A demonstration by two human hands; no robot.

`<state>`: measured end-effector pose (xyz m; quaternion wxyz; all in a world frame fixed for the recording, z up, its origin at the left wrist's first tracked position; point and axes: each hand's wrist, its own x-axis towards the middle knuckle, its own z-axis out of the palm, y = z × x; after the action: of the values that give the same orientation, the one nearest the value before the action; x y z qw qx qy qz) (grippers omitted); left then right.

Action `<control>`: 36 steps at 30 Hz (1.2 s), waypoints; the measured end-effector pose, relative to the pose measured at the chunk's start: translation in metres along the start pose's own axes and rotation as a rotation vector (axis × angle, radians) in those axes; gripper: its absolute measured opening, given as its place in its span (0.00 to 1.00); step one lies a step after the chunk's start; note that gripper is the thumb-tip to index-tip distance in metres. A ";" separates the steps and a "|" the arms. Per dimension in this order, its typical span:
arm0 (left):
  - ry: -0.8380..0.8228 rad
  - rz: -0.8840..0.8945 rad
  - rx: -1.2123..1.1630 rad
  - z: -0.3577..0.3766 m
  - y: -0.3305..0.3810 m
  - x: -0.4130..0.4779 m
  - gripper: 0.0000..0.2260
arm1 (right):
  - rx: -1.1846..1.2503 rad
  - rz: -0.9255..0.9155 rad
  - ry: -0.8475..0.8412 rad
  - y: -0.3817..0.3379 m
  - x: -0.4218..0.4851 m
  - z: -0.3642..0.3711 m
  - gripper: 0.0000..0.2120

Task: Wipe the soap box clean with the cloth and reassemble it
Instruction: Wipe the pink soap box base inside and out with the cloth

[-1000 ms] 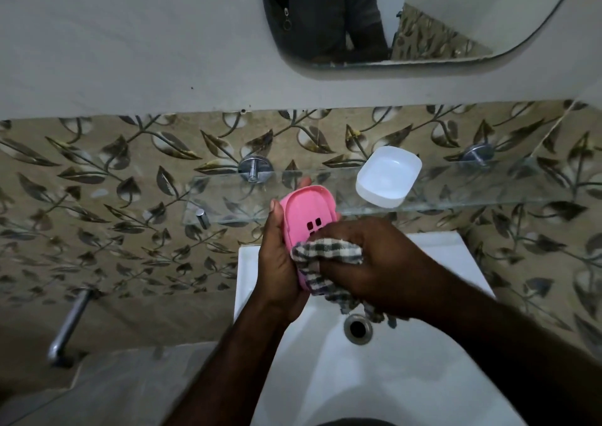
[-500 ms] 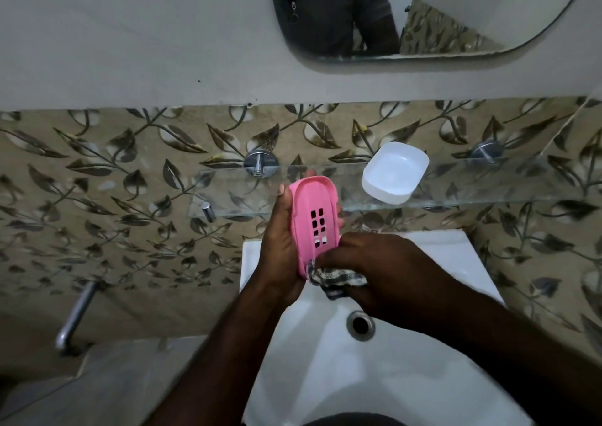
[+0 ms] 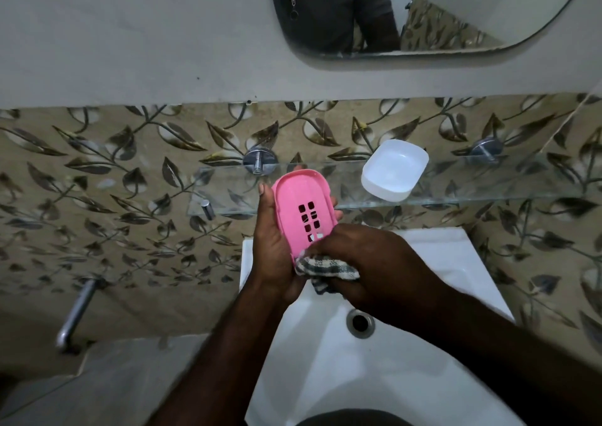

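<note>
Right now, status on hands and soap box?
Left hand grips pink tray over sink. Right hand presses checked cloth on its lower end. White base apart on glass shelf. Nothing obstructing.

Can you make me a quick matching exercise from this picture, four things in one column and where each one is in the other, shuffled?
Things:
1. pink tray
2. white dish
3. checked cloth
4. drain

Places:
A. on the glass shelf
B. in the sink
C. in the left hand
D. bunched under the right hand

Pairs: 1-C, 2-A, 3-D, 4-B
</note>
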<state>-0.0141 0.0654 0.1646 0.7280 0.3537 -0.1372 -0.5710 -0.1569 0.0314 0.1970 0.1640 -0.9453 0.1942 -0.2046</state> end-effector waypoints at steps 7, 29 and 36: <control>-0.064 -0.011 -0.020 0.010 -0.009 -0.008 0.28 | 0.222 0.133 0.362 -0.005 0.032 -0.001 0.11; -0.077 0.177 0.113 0.021 -0.009 -0.007 0.22 | 0.455 0.286 0.376 -0.007 0.043 -0.010 0.06; -0.017 0.171 0.208 0.012 -0.008 -0.009 0.28 | 0.384 0.451 0.398 0.015 0.048 -0.013 0.10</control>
<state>-0.0304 0.0690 0.1694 0.7322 0.4094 -0.2315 -0.4926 -0.1266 -0.0051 0.2176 0.3386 -0.7721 0.3843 -0.3763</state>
